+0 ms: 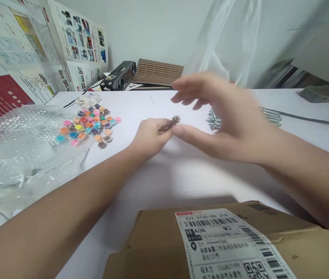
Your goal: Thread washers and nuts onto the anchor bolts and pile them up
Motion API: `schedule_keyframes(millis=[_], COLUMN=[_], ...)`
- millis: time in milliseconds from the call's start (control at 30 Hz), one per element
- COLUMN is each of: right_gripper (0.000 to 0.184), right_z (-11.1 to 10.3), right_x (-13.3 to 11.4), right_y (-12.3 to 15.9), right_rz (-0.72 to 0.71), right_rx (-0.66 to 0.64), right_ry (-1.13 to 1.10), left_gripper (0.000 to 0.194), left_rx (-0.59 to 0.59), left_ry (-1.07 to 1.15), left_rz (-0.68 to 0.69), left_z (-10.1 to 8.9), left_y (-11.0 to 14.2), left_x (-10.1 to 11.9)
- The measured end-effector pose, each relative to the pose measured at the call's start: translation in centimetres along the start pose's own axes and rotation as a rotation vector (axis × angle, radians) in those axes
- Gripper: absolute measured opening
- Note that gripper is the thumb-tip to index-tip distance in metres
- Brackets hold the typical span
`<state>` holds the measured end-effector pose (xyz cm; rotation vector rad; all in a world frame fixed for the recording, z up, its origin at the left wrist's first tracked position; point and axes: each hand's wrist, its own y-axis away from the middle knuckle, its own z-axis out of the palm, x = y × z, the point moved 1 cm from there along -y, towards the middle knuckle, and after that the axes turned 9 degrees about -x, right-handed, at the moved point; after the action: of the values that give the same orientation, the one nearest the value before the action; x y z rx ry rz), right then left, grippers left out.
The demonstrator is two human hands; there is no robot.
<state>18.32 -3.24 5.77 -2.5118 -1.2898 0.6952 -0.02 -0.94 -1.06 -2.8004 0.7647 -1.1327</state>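
Note:
Over the middle of the white table [193,182], my left hand [153,133] is closed round a metal bolt [176,119]. Its hex nut end pokes out past the thumb and forefinger, while the rest is hidden in the fist. My right hand [228,116], slightly blurred, is raised just to the right with thumb and fingers spread. The thumb tip is close to the bolt; whether it touches cannot be made out. Behind the right hand lies a bundle of silver expansion bolts [270,116], partly covered by it.
A cardboard box [153,240] with a shipping label [225,248] takes up the near edge. Small colourful lidded pots [96,124] lie at left beside bubble wrap [31,139]. Printed boards [80,35] stand back left. A clear plastic bag [219,42] hangs at the back.

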Motion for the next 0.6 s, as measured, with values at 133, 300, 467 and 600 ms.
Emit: schedule_keyframes(millis=[133,300,467,600], right_gripper=[0.04,0.025,0.036,0.051], right_z=[2.0,0.7,-6.7,-10.5], right_x=[2.4,1.9,4.0,9.7], right_y=[-0.7,-1.2,1.1,6.9], right_rz=[0.109,0.108,0.462,0.695], right_rx=[-0.187,-0.21,-0.189,-0.236], right_ry=[0.131,0.191,0.369,0.45], left_gripper=[0.023,0.025,0.052,0.036], left_rx=[-0.029,-0.061,-0.07,-0.066], left_ry=[-0.009,0.102,0.214,0.119], left_rz=[0.081,0.081,-0.009,0.018], left_z=[0.4,0.8,0.9,0.9], left_y=[0.1,0.4,0.5,0.2], left_x=[0.1,0.6,0.3,0.3])
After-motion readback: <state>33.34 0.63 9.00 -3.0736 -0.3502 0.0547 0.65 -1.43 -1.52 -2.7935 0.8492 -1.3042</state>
